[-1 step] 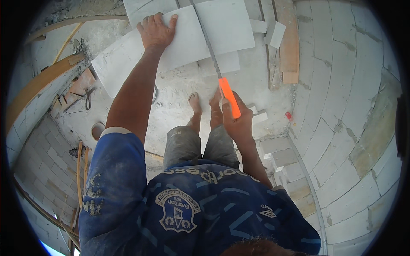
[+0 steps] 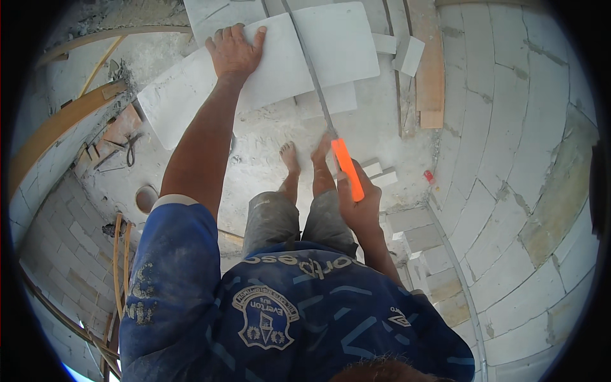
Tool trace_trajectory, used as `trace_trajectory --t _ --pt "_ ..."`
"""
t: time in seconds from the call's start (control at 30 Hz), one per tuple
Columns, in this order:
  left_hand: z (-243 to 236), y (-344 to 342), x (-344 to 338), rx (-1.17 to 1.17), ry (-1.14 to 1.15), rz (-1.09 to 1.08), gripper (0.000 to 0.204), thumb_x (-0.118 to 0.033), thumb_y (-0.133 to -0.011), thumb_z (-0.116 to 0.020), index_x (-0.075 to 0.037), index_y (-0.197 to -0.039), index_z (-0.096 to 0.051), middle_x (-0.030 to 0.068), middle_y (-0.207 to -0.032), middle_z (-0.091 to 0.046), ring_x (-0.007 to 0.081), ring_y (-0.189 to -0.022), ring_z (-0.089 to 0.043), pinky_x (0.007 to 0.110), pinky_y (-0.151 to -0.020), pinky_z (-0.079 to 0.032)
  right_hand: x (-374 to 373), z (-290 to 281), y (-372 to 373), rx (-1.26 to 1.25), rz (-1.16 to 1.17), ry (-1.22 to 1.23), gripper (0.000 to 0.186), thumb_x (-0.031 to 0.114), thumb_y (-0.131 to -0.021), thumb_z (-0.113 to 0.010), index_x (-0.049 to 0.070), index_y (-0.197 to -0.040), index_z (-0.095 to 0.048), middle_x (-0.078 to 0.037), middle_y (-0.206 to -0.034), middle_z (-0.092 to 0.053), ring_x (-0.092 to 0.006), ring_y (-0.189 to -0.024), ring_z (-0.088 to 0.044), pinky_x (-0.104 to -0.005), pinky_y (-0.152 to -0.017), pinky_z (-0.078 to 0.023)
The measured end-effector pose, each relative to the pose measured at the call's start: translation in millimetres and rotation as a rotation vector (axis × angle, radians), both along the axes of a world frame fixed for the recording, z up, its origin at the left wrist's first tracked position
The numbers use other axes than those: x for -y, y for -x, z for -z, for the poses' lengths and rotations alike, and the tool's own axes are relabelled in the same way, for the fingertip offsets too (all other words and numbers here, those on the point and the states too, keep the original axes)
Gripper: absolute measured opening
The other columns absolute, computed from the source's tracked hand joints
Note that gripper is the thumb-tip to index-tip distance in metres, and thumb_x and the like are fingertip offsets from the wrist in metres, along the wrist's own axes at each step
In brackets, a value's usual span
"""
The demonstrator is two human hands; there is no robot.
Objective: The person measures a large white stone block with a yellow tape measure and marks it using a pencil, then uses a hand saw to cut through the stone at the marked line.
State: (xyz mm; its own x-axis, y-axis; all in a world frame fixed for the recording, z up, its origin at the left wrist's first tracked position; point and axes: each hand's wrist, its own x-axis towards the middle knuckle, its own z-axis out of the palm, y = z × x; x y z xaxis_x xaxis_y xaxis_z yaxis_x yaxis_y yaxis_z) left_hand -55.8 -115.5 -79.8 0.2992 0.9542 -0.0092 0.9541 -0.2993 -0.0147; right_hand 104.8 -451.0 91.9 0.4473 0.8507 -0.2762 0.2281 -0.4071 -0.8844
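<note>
My left hand [image 2: 236,51] lies flat on a pale grey lightweight block [image 2: 270,63], its fingers spread near the block's far edge. In my right hand [image 2: 360,200] is the orange handle of a hand saw [image 2: 347,170]. The saw's narrow blade runs away from me across the block, along a cut line between its left part and the right part [image 2: 340,44]. My fingers are wrapped round the handle, close in front of my right thigh. Other pale blocks [image 2: 336,99] lie underneath, partly covered by the block.
Wooden planks [image 2: 431,70] and small block offcuts [image 2: 412,56] lie at the far right. A block wall [image 2: 496,159] rises on the right. Further left are a curved wooden edge [image 2: 63,130] and a round container [image 2: 146,197]. My bare feet [image 2: 288,156] stand on the dusty floor.
My right hand has drawn the saw back toward me and slightly right. The left hand stays on the block.
</note>
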Motion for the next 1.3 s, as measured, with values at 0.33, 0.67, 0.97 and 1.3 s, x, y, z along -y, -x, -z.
trace_trajectory --t 0.33,0.67,0.97,1.3 --pt "14.8 -3.5 -0.3 -0.006 -0.017 0.033 0.072 -0.070 -0.100 -0.038 -0.008 -0.127 -0.064 0.0122 -0.124 -0.067 0.0278 -0.127 -0.053 0.054 -0.115 -0.024 -85.5 40.8 -14.3 -0.061 -0.015 0.175 0.033 0.019 -0.099 -0.060 0.003 -0.127 -0.066 -0.009 -0.072 -0.067 -0.0146 -0.062 -0.061 -0.0341 -0.062 -0.050" --pt "0.0 -11.5 2.4 0.043 0.061 0.014 0.071 -0.070 -0.099 -0.043 -0.008 -0.127 -0.064 0.0153 -0.122 -0.066 0.0297 -0.125 -0.055 0.052 -0.113 -0.026 -103.0 25.9 -30.8 -0.113 -0.028 0.183 0.030 0.016 -0.097 -0.061 -0.001 -0.121 -0.067 -0.010 -0.076 -0.069 -0.0162 -0.068 -0.066 -0.0327 -0.066 -0.053" --pt "9.0 5.1 -6.9 -0.009 -0.029 0.014 0.072 -0.069 -0.099 -0.042 -0.008 -0.130 -0.064 0.0129 -0.126 -0.066 0.0292 -0.129 -0.054 0.053 -0.114 -0.025 2.7 -9.8 -29.6 0.011 -0.146 0.019 0.039 0.017 -0.099 -0.059 0.004 -0.136 -0.061 -0.011 -0.076 -0.069 -0.0148 -0.065 -0.064 -0.0312 -0.062 -0.052" --pt "-20.2 -5.8 19.9 0.145 0.167 -0.029 0.062 -0.055 -0.099 -0.052 0.001 -0.127 -0.058 0.0226 -0.132 -0.058 0.0397 -0.133 -0.047 0.063 -0.116 -0.024 -18.0 8.4 -21.5 -0.102 -0.086 0.121 0.038 0.014 -0.098 -0.062 0.001 -0.134 -0.062 -0.011 -0.092 -0.075 -0.0197 -0.072 -0.071 -0.0315 -0.071 -0.057"
